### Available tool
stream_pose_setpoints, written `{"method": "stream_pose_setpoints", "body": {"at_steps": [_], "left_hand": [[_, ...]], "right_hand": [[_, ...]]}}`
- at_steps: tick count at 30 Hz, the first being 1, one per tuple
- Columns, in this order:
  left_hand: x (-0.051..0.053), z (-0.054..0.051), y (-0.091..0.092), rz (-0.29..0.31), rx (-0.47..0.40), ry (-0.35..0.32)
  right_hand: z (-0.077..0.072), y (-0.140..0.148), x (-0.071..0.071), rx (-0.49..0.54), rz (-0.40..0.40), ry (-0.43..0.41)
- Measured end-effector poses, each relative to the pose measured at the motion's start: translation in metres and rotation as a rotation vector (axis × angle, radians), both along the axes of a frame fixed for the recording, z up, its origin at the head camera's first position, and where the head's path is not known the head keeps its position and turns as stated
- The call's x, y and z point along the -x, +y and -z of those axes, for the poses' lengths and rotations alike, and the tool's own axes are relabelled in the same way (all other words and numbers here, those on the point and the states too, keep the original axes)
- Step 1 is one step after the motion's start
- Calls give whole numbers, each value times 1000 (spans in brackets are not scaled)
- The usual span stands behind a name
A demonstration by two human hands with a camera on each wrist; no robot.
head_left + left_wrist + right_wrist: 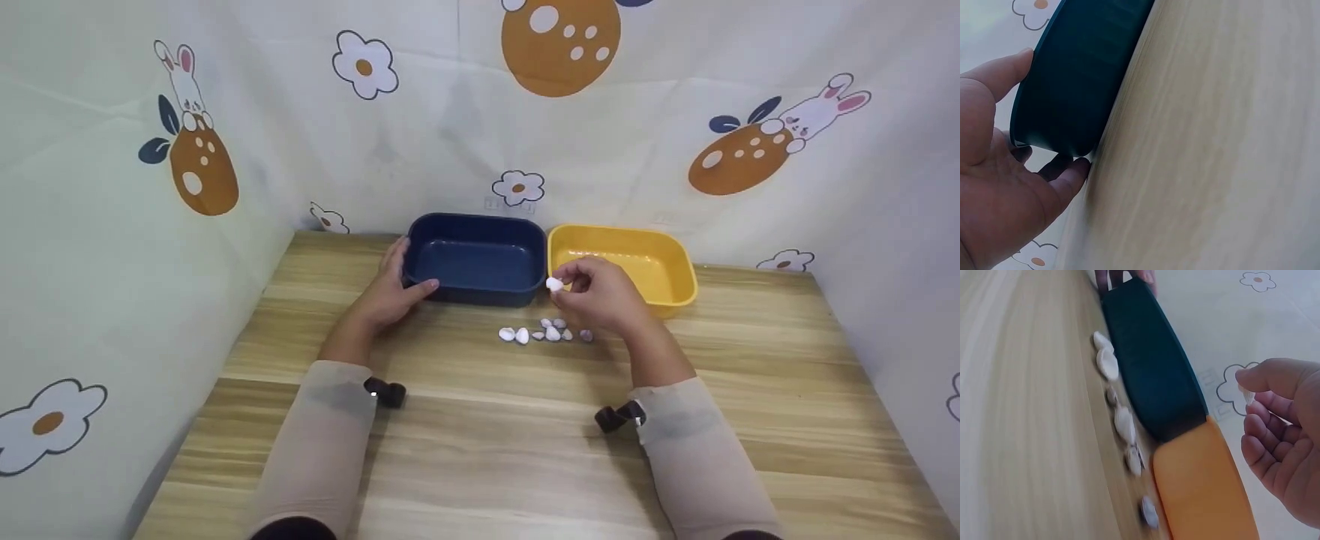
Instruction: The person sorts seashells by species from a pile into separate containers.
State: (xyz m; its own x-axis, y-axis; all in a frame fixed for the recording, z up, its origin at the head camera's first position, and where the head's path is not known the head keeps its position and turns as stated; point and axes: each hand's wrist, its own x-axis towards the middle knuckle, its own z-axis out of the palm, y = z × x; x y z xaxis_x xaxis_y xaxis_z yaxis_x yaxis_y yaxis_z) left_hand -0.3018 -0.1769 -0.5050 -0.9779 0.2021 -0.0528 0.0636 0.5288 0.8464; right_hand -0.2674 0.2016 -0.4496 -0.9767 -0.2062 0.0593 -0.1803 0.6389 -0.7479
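Observation:
My right hand (602,292) pinches a white seashell (554,284) between thumb and fingertips, above the table by the gap between the two bins. In the right wrist view the held shell (1248,394) is mostly covered by the fingers. My left hand (388,292) grips the left end of a dark blue bin (487,294), its thumb at the front rim and its fingers along the end wall. The left wrist view has the fingers (1074,179) low against the bin's end. Several shells (553,333) lie in a loose row on the table in front of the bins.
A yellow bin (660,255) stands right beside the blue one, both near the back of the wood-grain table (487,435). A patterned cloth (427,135) hangs behind and along the sides.

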Motion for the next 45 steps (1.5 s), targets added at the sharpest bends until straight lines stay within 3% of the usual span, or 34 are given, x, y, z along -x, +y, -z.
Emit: {"method": "stream_pose_setpoints", "body": {"at_steps": [9,18,34,45], "left_hand": [[1,-1,0,9,-4,7],[1,-3,-1,21,-14,23],[2,0,1,4,-51,10],[-2,-2,2,-7,-30,16]], "right_hand": [[-3,-35,9,62,7,-30],[-3,-60,10,85,14,17],[7,-63,15,88,102,12],[12,-56,7,54,52,59]]}}
